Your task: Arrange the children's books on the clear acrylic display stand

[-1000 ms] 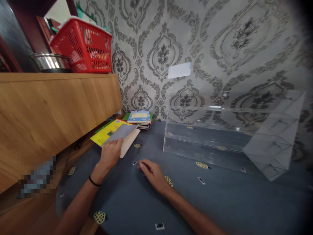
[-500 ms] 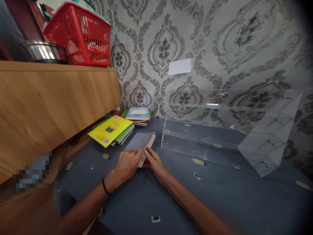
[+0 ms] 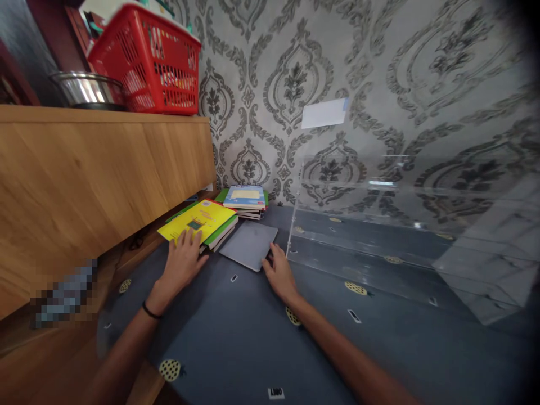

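A grey-covered book (image 3: 250, 243) lies flat on the dark patterned tablecloth, its cover closed. My right hand (image 3: 280, 274) is at its near right corner, fingers apart and touching or nearly touching the edge. Over the near edge of a yellow book (image 3: 202, 218) is my left hand (image 3: 182, 260), palm down with fingers spread; I cannot tell how firmly it touches. The yellow book tops a small pile that includes a green book (image 3: 221, 230). Behind it is another stack with a blue-and-white book (image 3: 243, 196) on top.
A clear acrylic shelf rack (image 3: 392, 236) stands on the tablecloth (image 3: 236, 343) at right, against the wallpapered wall. At left, a wooden cabinet (image 3: 101, 174) carries a red basket (image 3: 164, 67) and a metal bowl (image 3: 90, 90). A white card (image 3: 324, 113) is on the wall.
The grey book, tilted with its pages showing in both hands before, now lies flat. My left hand has let go and moved left to the yellow book; my right stays by the grey book.
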`<state>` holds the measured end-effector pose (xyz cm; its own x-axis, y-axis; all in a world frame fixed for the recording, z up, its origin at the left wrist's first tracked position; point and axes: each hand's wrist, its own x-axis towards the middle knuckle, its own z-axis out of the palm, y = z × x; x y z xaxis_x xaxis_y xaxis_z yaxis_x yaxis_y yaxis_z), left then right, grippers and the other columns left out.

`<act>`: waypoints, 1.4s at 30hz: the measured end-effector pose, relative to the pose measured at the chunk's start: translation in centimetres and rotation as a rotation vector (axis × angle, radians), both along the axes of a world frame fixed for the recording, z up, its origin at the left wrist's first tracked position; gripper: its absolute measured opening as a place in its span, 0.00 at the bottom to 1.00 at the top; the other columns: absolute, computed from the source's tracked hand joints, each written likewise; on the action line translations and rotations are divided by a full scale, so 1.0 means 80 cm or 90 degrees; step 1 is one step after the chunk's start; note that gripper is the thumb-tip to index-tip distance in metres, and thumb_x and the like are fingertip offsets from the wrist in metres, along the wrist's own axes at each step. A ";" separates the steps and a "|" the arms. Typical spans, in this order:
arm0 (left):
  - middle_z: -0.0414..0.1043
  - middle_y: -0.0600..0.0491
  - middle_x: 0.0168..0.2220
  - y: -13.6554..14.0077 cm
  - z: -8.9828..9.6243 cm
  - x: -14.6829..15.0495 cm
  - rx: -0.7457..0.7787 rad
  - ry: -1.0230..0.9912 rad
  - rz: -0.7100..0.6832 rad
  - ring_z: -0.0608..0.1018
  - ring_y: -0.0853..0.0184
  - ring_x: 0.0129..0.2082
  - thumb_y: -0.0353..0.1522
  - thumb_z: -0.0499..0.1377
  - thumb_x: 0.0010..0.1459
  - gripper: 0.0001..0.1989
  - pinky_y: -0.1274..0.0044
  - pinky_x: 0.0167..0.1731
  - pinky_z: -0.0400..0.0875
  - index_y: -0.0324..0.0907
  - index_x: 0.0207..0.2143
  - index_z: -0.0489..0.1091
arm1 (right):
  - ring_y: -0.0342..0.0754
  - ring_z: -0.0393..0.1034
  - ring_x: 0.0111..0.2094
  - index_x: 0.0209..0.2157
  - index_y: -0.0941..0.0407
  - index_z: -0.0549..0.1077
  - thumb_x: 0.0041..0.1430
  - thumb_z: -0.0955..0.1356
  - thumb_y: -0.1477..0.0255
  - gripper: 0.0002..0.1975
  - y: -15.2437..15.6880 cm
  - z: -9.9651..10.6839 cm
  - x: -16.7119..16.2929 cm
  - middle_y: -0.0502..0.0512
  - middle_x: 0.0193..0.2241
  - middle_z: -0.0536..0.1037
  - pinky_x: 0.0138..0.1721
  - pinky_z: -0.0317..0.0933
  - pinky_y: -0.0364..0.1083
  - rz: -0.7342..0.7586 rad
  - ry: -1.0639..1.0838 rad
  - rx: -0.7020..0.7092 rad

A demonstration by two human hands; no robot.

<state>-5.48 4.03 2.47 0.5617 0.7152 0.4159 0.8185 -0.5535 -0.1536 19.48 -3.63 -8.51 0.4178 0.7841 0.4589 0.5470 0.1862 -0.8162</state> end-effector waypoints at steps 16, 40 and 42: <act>0.79 0.40 0.43 -0.008 0.045 -0.020 -0.068 0.146 0.036 0.82 0.52 0.43 0.32 0.44 0.72 0.16 0.68 0.39 0.73 0.38 0.47 0.70 | 0.60 0.64 0.61 0.46 0.58 0.78 0.63 0.61 0.74 0.17 -0.042 0.030 -0.032 0.69 0.59 0.70 0.61 0.58 0.61 0.050 -0.175 -0.046; 0.79 0.49 0.44 -0.192 -0.026 0.061 -0.242 0.030 -0.617 0.80 0.60 0.47 0.42 0.51 0.70 0.16 0.67 0.49 0.73 0.40 0.45 0.70 | 0.51 0.77 0.30 0.51 0.54 0.68 0.54 0.71 0.59 0.25 -0.178 0.032 0.003 0.52 0.31 0.81 0.30 0.70 0.48 0.169 0.300 -0.200; 0.72 0.44 0.58 -0.179 -0.039 0.068 -0.261 0.051 -0.629 0.72 0.58 0.60 0.42 0.50 0.71 0.20 0.63 0.60 0.65 0.39 0.56 0.65 | 0.50 0.76 0.28 0.52 0.54 0.69 0.57 0.69 0.60 0.23 -0.195 0.034 0.009 0.53 0.31 0.81 0.27 0.69 0.47 0.143 0.255 -0.226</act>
<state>-0.03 -10.29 -0.61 0.9829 0.0058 0.1840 -0.0243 -0.9867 0.1609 20.16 -19.26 -5.80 0.3096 0.9508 -0.0074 0.1615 -0.0603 -0.9850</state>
